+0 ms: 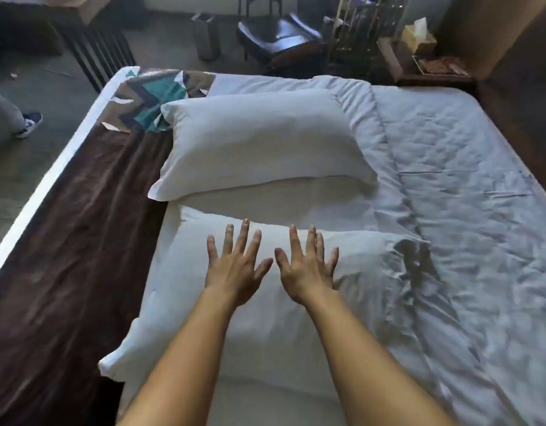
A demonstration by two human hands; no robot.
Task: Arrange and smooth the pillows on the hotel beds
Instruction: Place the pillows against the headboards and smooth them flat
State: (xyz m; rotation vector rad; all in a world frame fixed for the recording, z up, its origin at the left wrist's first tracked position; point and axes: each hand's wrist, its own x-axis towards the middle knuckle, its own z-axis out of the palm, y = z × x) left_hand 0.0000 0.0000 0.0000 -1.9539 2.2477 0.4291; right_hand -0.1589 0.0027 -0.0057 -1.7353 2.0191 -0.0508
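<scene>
The near white pillow [265, 305] lies across the near part of the bed under both palms, its far edge just beyond the fingertips. The left hand [235, 272] and right hand [307, 273] lie flat side by side on it, fingers spread apart and gripping nothing. Farther off, a second white pillow [259, 142] rests apart from it, with a brown bed runner [71, 226] along the left and a rumpled white duvet [468, 210] to the right.

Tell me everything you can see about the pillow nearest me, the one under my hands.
The near pillow is white, in a soft cloth case, lying flat across the bed with one corner reaching the brown throw. Its right end is creased and shadowed. The left hand and right hand lie spread on its top, palms down, fingers splayed. It sits apart from the far pillow.
</scene>
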